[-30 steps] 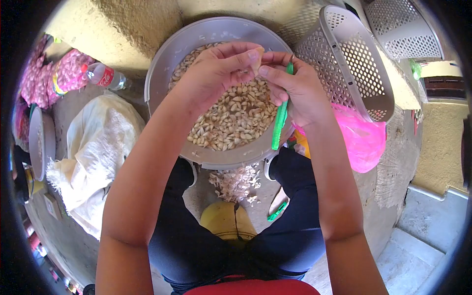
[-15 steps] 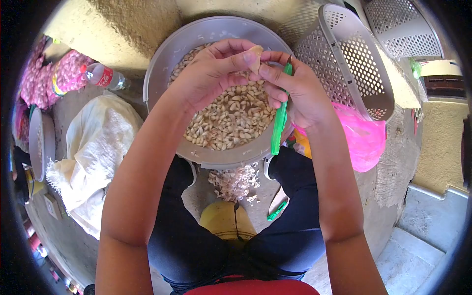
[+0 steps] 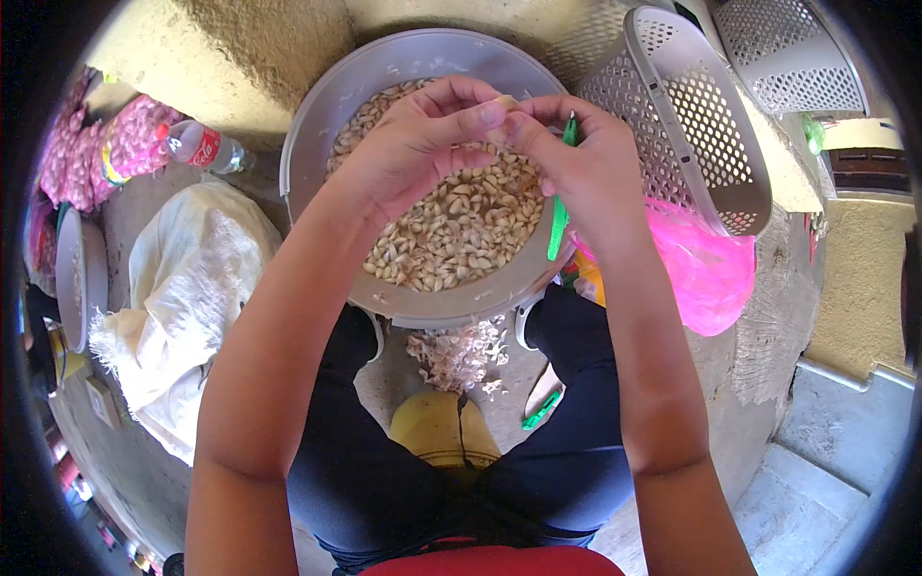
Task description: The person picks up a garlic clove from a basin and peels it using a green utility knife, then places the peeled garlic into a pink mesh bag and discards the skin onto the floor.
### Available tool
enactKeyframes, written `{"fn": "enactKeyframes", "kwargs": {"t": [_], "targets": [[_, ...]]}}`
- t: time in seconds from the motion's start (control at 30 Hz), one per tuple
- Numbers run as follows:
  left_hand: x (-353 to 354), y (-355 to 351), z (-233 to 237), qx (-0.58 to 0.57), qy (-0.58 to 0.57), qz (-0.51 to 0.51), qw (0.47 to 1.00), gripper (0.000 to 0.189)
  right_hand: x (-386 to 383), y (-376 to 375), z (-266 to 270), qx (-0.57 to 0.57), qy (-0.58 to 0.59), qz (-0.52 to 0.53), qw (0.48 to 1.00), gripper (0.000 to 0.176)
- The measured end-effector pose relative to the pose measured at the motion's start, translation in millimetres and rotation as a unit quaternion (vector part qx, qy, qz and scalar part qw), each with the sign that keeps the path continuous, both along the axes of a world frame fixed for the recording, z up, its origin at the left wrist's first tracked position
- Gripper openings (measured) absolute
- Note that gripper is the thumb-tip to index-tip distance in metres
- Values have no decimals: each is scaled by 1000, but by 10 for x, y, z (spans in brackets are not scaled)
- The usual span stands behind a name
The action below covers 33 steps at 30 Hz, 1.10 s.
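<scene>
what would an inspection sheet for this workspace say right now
surface: rough grey ground; the person sits over it
job's things: grey basin of pale cloves; one clove pinched between both hands; green-handled tool
clutter: peel pile, white sack, plastic bottle, pink bag, green object on the ground
hands: left hand grips the clove; right hand holds the green-handled tool and touches the clove
cables: nothing seen
surroundings: perforated baskets on the right, pink net sacks on the left, steps lower right
</scene>
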<state>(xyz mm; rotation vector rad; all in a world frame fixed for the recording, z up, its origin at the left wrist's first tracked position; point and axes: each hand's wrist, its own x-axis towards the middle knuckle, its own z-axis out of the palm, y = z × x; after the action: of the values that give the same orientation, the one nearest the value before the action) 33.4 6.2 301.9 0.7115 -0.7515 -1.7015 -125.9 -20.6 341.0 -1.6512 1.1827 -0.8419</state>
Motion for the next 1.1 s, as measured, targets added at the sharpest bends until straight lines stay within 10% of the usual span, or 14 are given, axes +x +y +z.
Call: {"fn": "enactKeyframes", "kwargs": {"t": [0.4,0.6,0.9,1.1], "targets": [[33,-25,6,20,-24,20,999,21,-83,-84,-33,-4,60,-4,998,23],[80,-25,48,19,-2,-6,1000,23,-140,-107,-101,-106,281,5,954,24],[60,-3,79,29,-20,-1,999,24,-192,-185,-133,-136,190,51,971,28],[88,-14,49,14,-32,-15,999,28,-68,-70,194,204,229,36,951,39]]}}
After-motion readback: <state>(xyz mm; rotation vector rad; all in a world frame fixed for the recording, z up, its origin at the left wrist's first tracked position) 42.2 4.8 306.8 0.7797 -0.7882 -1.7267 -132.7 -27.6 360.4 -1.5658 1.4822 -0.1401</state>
